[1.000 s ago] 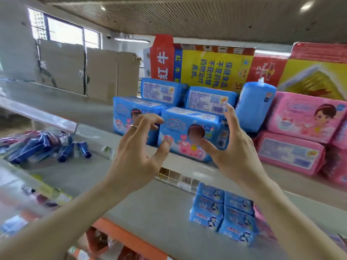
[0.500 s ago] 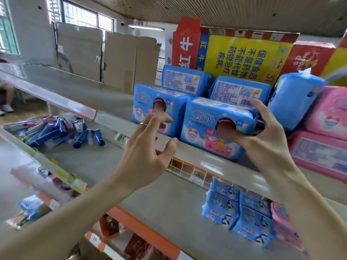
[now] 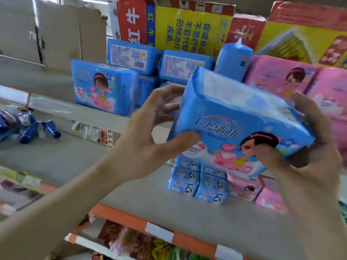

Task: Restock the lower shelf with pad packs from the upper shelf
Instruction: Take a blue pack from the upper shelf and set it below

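A blue pad pack (image 3: 234, 117) is held in the air in front of the upper shelf (image 3: 78, 109), tilted, its printed face toward me. My right hand (image 3: 311, 145) grips its right end, thumb on the front. My left hand (image 3: 150, 132) holds the left end, thumb pressed on the front face and fingers behind. More blue pad packs (image 3: 105, 89) stay on the upper shelf. On the lower shelf (image 3: 131, 196) stand smaller stacked blue packs (image 3: 199, 182) with pink ones (image 3: 262, 194) to their right.
Pink pad packs (image 3: 293, 79) fill the upper shelf's right side. Printed red and yellow cartons (image 3: 187, 27) and plain cardboard boxes (image 3: 56, 34) stand behind. Dark blue tubes (image 3: 37, 128) lie at the lower shelf's left. An orange shelf edge (image 3: 131, 220) runs below.
Both hands closed on the front blue pack and pulled it off the upper shelf toward me; it is now lifted and tilted. The view moved closer.
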